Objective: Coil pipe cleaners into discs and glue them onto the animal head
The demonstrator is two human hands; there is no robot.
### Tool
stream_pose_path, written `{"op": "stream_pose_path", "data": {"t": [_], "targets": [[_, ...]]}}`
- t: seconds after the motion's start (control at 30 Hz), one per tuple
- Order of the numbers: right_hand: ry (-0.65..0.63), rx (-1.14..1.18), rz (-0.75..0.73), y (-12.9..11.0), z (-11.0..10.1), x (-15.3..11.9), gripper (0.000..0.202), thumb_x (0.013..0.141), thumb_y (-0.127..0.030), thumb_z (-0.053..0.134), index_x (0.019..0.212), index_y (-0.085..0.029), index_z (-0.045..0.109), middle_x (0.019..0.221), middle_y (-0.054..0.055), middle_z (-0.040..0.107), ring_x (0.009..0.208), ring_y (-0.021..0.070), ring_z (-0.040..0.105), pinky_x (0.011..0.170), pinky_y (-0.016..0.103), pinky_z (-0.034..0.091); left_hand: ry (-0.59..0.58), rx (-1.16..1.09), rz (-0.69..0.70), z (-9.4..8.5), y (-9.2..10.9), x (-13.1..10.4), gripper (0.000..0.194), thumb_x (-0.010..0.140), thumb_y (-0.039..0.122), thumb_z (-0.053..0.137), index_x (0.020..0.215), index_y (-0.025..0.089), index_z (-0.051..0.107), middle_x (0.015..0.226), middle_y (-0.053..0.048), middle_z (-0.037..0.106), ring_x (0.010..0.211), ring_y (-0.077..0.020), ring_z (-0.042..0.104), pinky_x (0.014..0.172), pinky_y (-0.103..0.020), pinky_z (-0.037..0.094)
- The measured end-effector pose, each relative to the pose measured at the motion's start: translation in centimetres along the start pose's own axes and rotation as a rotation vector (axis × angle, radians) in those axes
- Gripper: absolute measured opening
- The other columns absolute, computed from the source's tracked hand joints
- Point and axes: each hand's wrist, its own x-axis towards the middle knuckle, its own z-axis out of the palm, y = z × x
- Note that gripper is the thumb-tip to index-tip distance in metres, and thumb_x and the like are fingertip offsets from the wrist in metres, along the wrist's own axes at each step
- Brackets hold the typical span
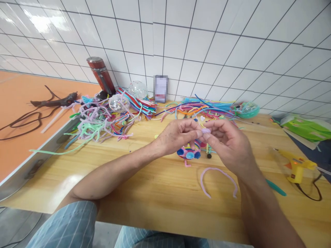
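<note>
Striped sleeve (64,227), both hands (204,137) around fuzzy lilac pipe-cleaner coil (206,130).

- The small craft figure (190,152) — half hidden behind the left hand (178,136) and right hand (227,144).
- The card (160,88) against the wall — blurred, unreadable.
- The green packet (307,128) — cut off by the frame's edge.

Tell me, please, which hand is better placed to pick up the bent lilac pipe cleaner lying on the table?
Probably the right hand: the bent lilac pipe cleaner lies just beneath its wrist, farther from the left hand.
</note>
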Motion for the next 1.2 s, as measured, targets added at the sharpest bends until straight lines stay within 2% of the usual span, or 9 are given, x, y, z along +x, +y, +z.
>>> {"op": "stream_pose_path", "data": {"t": [0.23, 0.4, 0.57, 0.7, 0.87, 1.07, 1.2], "targets": [[0.011, -0.001, 0.033, 0.2, 0.5, 0.1, 0.024, 0.094, -0.045, 0.074, 0.103, -0.023, 0.069, 0.084, 0.003, 0.075, 0.073, 0.0177, 0.073, 0.066, 0.030, 0.062, 0.050, -0.026, -0.035, 0.4, 0.0, 0.1, 0.011, 0.090, 0.021, 0.070, 0.086, 0.014, 0.062, 0.080, -0.002, 0.078, 0.056, -0.0074, 0.068, 0.053, -0.016, 0.052], [0.046, -0.023, 0.041, 0.4, 1.0, 0.0, 0.025, 0.094, -0.045, 0.073, 0.104, -0.023, 0.068, 0.086, 0.003, 0.075, 0.072, 0.0177, 0.073, 0.063, 0.031, 0.061, 0.067, -0.014, -0.022, 0.4, -0.3, 0.2, 0.008, 0.089, 0.013, 0.066, 0.085, 0.014, 0.059, 0.078, -0.002, 0.078, 0.053, -0.0057, 0.067, 0.049, -0.013, 0.048], [0.043, -0.019, 0.032, 0.4, 1.4, -0.1, 0.018, 0.095, -0.038, 0.071, 0.105, -0.024, 0.066, 0.088, 0.002, 0.075, 0.073, 0.0169, 0.073, 0.067, 0.031, 0.062, 0.045, 0.010, -0.046, 0.3, -0.5, 0.1, 0.008, 0.089, 0.014, 0.065, 0.086, 0.014, 0.058, 0.080, -0.002, 0.079, 0.051, -0.0064, 0.069, 0.045, -0.012, 0.043], [0.050, -0.008, 0.027, 0.2, 1.6, -0.2, 0.014, 0.096, -0.036, 0.068, 0.105, -0.025, 0.066, 0.087, 0.002, 0.075, 0.072, 0.0173, 0.073, 0.067, 0.032, 0.063, 0.035, 0.019, -0.049, 0.3, -0.5, 0.0, 0.009, 0.091, 0.018, 0.064, 0.087, 0.015, 0.057, 0.079, -0.002, 0.078, 0.052, -0.0064, 0.068, 0.048, -0.013, 0.046], [0.059, 0.009, 0.041, 0.0, 1.9, -0.2, 0.013, 0.096, -0.035, 0.068, 0.105, -0.026, 0.065, 0.088, 0.002, 0.076, 0.072, 0.0179, 0.073, 0.067, 0.033, 0.063, 0.015, 0.074, 0.017, 0.2, -0.6, -0.1, 0.014, 0.092, 0.025, 0.066, 0.087, 0.016, 0.056, 0.081, -0.002, 0.077, 0.056, -0.0074, 0.068, 0.053, -0.016, 0.052], [0.008, 0.004, 0.008, 0.5, 1.7, -0.1, 0.012, 0.097, -0.034, 0.068, 0.105, -0.025, 0.065, 0.086, 0.001, 0.074, 0.074, 0.0168, 0.072, 0.066, 0.030, 0.060, -0.005, 0.247, 0.082, -0.2, -0.7, -0.2, 0.013, 0.092, 0.027, 0.063, 0.087, 0.016, 0.058, 0.081, -0.003, 0.075, 0.062, -0.0098, 0.068, 0.054, -0.018, 0.051], [-0.006, -0.006, 0.025, 0.4, 1.2, 0.1, 0.012, 0.097, -0.036, 0.067, 0.102, -0.025, 0.065, 0.079, 0.000, 0.071, 0.069, 0.0167, 0.069, 0.061, 0.029, 0.057, -0.038, 0.135, 0.066, -0.3, -0.6, -0.1, 0.013, 0.092, 0.025, 0.064, 0.087, 0.017, 0.057, 0.083, -0.003, 0.076, 0.075, -0.0118, 0.073, 0.064, -0.019, 0.055]]}}
